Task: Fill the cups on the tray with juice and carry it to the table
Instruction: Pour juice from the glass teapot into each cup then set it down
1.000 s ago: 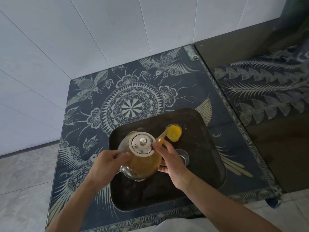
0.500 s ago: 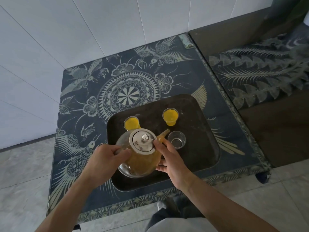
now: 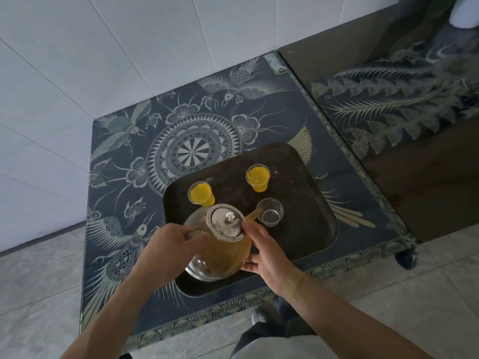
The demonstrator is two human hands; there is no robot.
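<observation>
Both hands are on the glass teapot [image 3: 220, 251]. My left hand [image 3: 172, 246] curls round the handle side and grips it. My right hand [image 3: 269, 257] holds the other side, with the thumb pressing on the rim of the shiny metal lid [image 3: 228, 225] and the fingers wrapped under the round belly. I see orange juice inside the teapot, and it is tipped so its spout [image 3: 252, 215] points at the empty cup [image 3: 270, 212]. The tip of the spout is just beside that cup's rim. I cannot tell if any juice is coming out.

I see three clear cups on the dark tray [image 3: 311, 203]. The empty one is on the right, near the spout. One full cup [image 3: 201, 194] of juice stands just behind the teapot. Another full cup [image 3: 258, 177] stands further back, apart from the others.

The tray sits on a dark blue surface [image 3: 134, 156] with pale birds, flowers and a big round pattern. White wall tiles [image 3: 129, 47] are behind it, and a grey floor [image 3: 39, 294] is below.
</observation>
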